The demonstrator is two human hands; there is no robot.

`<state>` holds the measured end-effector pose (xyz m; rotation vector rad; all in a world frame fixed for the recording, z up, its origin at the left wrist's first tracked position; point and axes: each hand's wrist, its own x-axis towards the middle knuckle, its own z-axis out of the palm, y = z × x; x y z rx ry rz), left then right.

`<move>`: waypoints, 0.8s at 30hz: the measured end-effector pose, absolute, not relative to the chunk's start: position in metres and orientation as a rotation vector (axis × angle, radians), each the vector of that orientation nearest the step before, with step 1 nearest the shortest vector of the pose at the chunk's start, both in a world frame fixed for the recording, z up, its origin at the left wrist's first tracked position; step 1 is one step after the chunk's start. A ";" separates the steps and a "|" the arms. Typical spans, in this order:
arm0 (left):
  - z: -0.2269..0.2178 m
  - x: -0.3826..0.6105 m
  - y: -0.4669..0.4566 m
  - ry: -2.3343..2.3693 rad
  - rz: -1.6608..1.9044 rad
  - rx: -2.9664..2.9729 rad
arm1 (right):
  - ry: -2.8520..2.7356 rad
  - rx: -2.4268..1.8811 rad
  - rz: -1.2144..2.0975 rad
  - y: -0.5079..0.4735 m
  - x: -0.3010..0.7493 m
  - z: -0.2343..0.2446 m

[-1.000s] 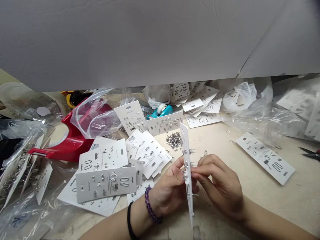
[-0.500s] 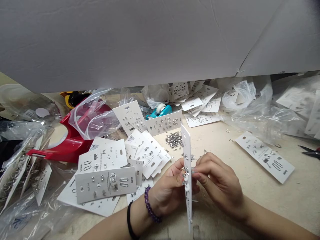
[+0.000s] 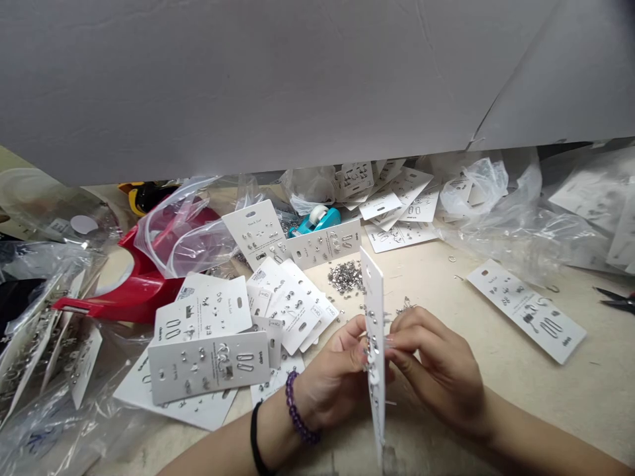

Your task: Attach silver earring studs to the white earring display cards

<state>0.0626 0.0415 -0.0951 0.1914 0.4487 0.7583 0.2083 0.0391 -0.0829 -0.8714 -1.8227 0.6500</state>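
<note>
Held upright and nearly edge-on is a white earring card [image 3: 373, 311] with silver earrings on its left-facing side. My left hand [image 3: 342, 370], with a purple bead bracelet and a black band at the wrist, is closed on that card with the thumb on the earring side. My right hand [image 3: 436, 370] is closed in a pinch against the card's other side; whatever lies between its fingertips is too small to make out. Just beyond the card lies a heap of small silver earring backs [image 3: 346, 276]. Filled earring cards [image 3: 211, 363] are piled left of my hands.
A red tape dispenser [image 3: 143, 284] and clear plastic bags [image 3: 183, 231] lie at the left. Behind the heap sits a blue tape dispenser [image 3: 317, 219]. One earring card [image 3: 528, 311] and scissors [image 3: 615, 299] are at the right. A large grey-white panel [image 3: 297, 86] spans the back.
The held card has turned slightly, so more of its face shows, and its lower end has shifted a little right. My right fingertips have moved closer against its back.
</note>
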 end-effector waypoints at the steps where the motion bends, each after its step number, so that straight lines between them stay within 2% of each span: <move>1: -0.095 0.063 0.041 0.458 0.768 0.214 | -1.840 -0.866 0.624 0.039 0.209 -0.084; 7: -0.098 0.062 0.043 0.517 0.782 0.361 | -1.926 -0.858 0.511 0.036 0.213 -0.095; 17: -0.097 0.062 0.043 0.397 0.736 0.246 | -1.939 -0.847 0.688 0.043 0.218 -0.078; 24: -0.095 0.063 0.041 0.408 0.752 0.180 | -1.877 -0.891 0.676 0.040 0.219 -0.081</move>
